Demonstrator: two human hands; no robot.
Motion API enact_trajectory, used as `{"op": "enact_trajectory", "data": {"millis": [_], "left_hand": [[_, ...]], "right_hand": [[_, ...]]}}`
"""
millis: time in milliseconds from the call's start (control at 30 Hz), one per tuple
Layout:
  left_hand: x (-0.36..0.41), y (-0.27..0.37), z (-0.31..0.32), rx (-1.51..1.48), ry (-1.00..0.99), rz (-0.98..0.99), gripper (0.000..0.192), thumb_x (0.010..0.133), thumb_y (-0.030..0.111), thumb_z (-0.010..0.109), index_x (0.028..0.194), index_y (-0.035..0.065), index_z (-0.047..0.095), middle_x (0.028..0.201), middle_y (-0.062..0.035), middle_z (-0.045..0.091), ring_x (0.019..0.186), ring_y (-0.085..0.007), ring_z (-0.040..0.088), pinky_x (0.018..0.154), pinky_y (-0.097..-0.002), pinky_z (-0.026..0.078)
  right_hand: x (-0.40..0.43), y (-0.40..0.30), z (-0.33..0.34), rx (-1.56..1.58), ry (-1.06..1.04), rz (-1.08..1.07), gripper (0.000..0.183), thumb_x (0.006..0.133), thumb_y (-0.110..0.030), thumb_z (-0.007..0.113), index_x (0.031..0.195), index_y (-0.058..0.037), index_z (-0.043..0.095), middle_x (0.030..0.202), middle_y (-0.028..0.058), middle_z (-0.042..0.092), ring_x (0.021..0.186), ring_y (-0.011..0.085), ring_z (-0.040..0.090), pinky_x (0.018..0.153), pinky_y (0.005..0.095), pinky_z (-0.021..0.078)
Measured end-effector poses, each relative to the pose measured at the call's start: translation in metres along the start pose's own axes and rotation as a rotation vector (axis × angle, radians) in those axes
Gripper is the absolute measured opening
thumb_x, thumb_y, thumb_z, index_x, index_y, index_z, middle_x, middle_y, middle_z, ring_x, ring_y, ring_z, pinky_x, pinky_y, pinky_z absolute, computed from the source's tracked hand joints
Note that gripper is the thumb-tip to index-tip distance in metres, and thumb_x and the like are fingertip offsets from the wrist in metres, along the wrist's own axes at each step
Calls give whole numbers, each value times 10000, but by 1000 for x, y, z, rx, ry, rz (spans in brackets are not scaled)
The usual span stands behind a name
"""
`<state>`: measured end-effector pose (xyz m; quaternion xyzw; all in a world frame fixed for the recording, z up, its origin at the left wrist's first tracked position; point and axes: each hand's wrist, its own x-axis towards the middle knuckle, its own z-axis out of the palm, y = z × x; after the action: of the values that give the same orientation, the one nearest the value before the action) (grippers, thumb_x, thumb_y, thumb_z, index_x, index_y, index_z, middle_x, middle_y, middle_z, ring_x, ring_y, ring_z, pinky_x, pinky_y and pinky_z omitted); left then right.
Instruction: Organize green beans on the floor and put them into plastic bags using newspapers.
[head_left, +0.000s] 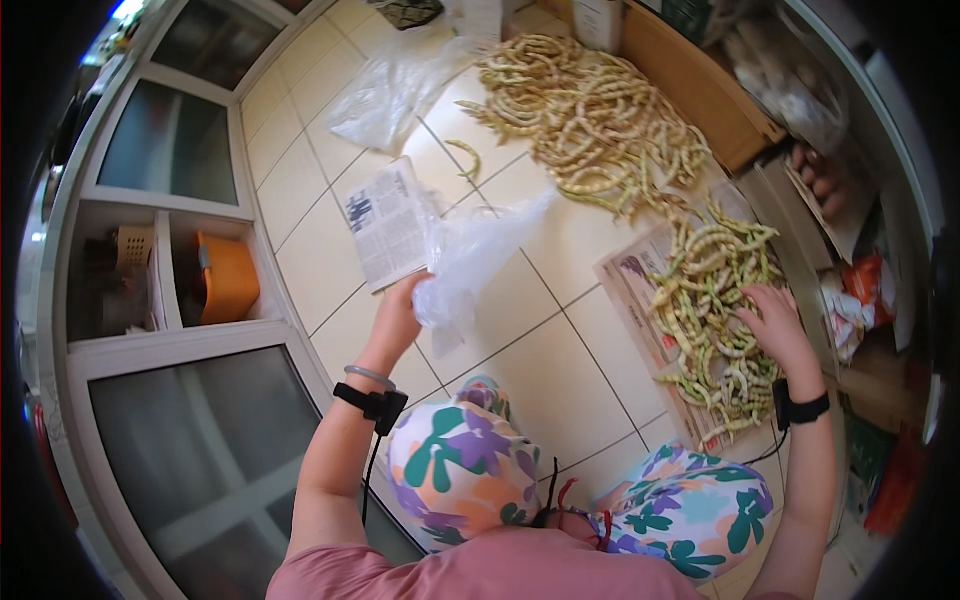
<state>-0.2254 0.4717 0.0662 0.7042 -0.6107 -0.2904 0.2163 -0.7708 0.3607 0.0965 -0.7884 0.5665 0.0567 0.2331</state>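
My left hand (409, 304) is closed on a clear plastic bag (480, 255), whose loose film spreads to the right over the floor tiles. Its fingers are partly hidden by the bag. With fingers apart, my right hand (772, 322) rests at the right edge of a pile of green and yellow bean pods (712, 300). Whether it touches or grips any pod I cannot tell. Newspaper sheets (626, 289) lie under this pile. A larger heap of pale bean pods (592, 112) adjoins it farther off. One loose pod (469, 157) lies apart on the tiles.
A folded newspaper (386, 225) lies beyond my left hand, with another clear plastic bag (390, 94) behind it. White-framed cabinets (169, 142) line the left, one holding an orange container (229, 277). Along the right stand cardboard boxes (697, 90) and a shelf with packages (855, 300).
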Motion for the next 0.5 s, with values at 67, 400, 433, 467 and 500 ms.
{"op": "enact_trajectory", "data": {"millis": [67, 400, 433, 467, 500], "left_hand": [[13, -11, -23, 42, 274, -18, 229, 782, 0, 538, 1003, 7, 596, 851, -171, 656, 843, -337, 637, 743, -348, 491], [91, -45, -153, 93, 1208, 166, 223, 781, 20, 591, 1003, -4, 583, 972, -118, 624, 902, -233, 593, 815, -303, 450], [99, -51, -154, 90, 1209, 160, 223, 781, 20, 591, 1003, -4, 583, 972, -118, 624, 902, -233, 593, 815, -303, 450], [109, -61, -155, 210, 1160, 188, 241, 775, 9, 580, 1016, 0, 579, 997, -134, 616, 939, -266, 584, 848, -327, 445], [120, -72, -157, 330, 1108, 217, 260, 769, -2, 569, 1029, 4, 576, 1021, -150, 608, 976, -299, 576, 881, -350, 440]], "right_hand": [[-2, -13, -7, 1, -23, 35, 345, 855, -239, 566, 1141, -46, 549, 1173, 129, 559, 1144, 315, 477, 1059, 434, 237], [-35, -4, -11, -103, -101, 270, 389, 858, -274, 551, 1177, -50, 548, 1215, 138, 547, 1181, 296, 464, 1086, 450, 186], [-39, -1, -6, -109, -104, 270, 389, 858, -274, 551, 1177, -50, 548, 1215, 138, 547, 1181, 296, 464, 1086, 450, 186], [-42, 2, 1, -102, -120, 283, 393, 857, -278, 552, 1178, -51, 548, 1216, 138, 547, 1182, 301, 463, 1086, 453, 182], [-44, 5, 9, -93, -136, 295, 397, 856, -282, 553, 1180, -52, 548, 1218, 138, 547, 1183, 305, 461, 1086, 457, 179]]}}
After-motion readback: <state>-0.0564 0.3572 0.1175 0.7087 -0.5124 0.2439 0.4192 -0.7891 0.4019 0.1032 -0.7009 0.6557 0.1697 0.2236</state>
